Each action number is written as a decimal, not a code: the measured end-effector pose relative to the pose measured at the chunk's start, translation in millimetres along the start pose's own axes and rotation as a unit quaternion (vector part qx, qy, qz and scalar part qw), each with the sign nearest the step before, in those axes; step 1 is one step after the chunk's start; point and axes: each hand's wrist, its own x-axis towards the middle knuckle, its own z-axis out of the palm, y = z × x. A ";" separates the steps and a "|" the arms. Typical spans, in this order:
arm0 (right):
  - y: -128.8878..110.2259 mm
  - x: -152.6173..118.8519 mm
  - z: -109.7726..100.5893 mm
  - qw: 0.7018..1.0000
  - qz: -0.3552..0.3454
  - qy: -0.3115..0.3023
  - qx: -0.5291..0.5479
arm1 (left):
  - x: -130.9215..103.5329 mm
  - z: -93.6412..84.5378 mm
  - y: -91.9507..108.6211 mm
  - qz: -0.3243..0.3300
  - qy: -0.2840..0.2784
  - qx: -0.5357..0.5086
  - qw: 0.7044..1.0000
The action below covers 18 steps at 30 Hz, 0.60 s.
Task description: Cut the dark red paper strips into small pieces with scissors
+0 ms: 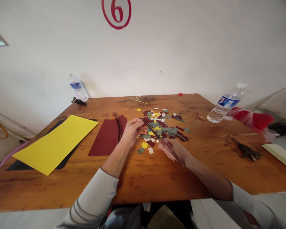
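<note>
Pinching strip (169, 149): your left hand (132, 131) at far end, right hand (179, 149) mid-length; likely light, bendy, easily creased; hold edges.

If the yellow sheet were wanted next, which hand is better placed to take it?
Probably the left hand: the yellow sheet lies on that side, and the right hand is farther away.

Far left on the desk (145, 181), a top sheet (58, 143) overlaps a lower sheet (16, 164); right of them lies a third sheet (103, 136). Centre now: paper pieces (169, 130) scatter beyond the hands (133, 128), a strip (166, 145) spanning between. Twigs (143, 100) lie behind. Rear left, a bottle (77, 87); right, another bottle (225, 103), a tool (248, 151) before it.
</note>
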 end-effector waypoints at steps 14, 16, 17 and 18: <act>-10.4 0.2 -4.9 0.996 0.073 0.001 0.054 | 12.3 -17.2 -11.8 0.036 0.126 0.536 0.834; -11.2 1.6 -6.0 0.994 0.084 -0.011 0.070 | 11.2 -16.2 -15.8 0.030 0.093 0.627 0.773; -11.3 2.3 -6.5 0.993 0.091 -0.015 0.074 | 10.6 -15.5 -17.7 0.030 0.079 0.653 0.753; -11.3 2.9 -6.7 0.992 0.099 -0.015 0.076 | 10.3 -14.9 -19.3 0.032 0.069 0.669 0.739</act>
